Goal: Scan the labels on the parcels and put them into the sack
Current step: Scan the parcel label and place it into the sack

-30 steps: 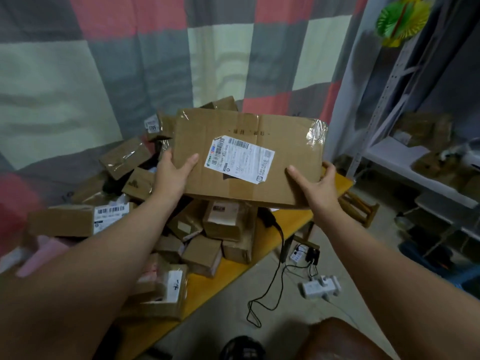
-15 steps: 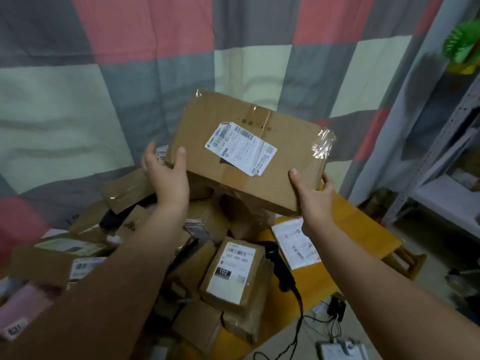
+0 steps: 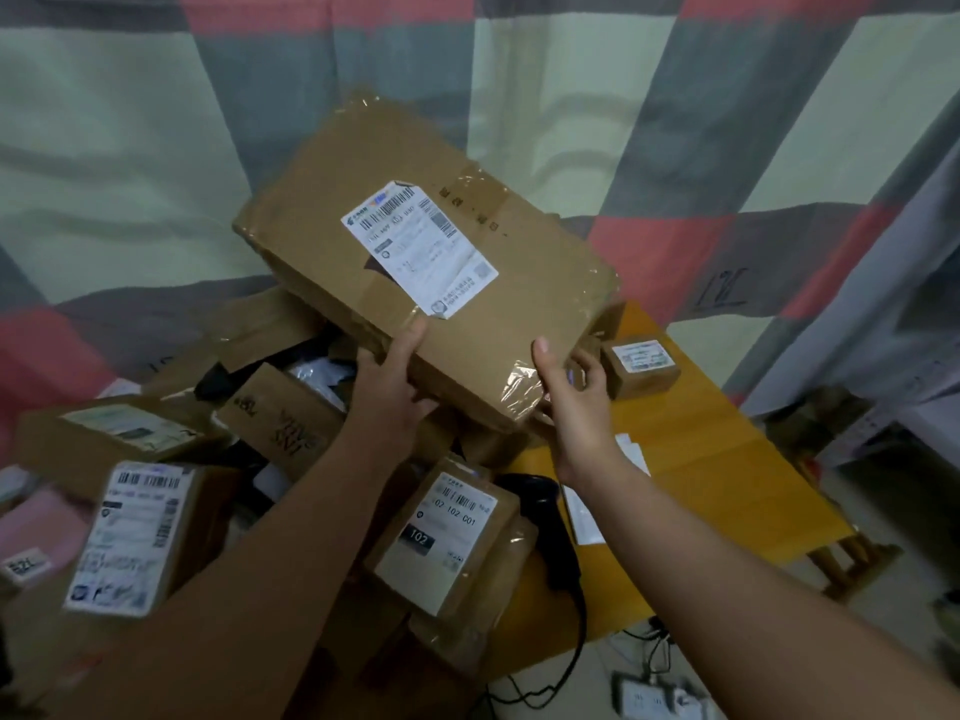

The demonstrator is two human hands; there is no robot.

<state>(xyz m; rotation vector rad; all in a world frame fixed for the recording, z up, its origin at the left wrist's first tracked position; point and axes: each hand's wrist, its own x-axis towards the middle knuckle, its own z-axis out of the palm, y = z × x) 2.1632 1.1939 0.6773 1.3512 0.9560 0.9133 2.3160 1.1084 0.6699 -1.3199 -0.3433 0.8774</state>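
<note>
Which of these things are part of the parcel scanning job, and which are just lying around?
Job: large parcel, its label, black scanner, parcel marked 102, small parcel.
Lying about: power strip, checked cloth, yellow table.

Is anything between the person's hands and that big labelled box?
Nothing visible. Both the left hand and the right hand grip the large cardboard box at its near edge, thumbs on top.
</note>
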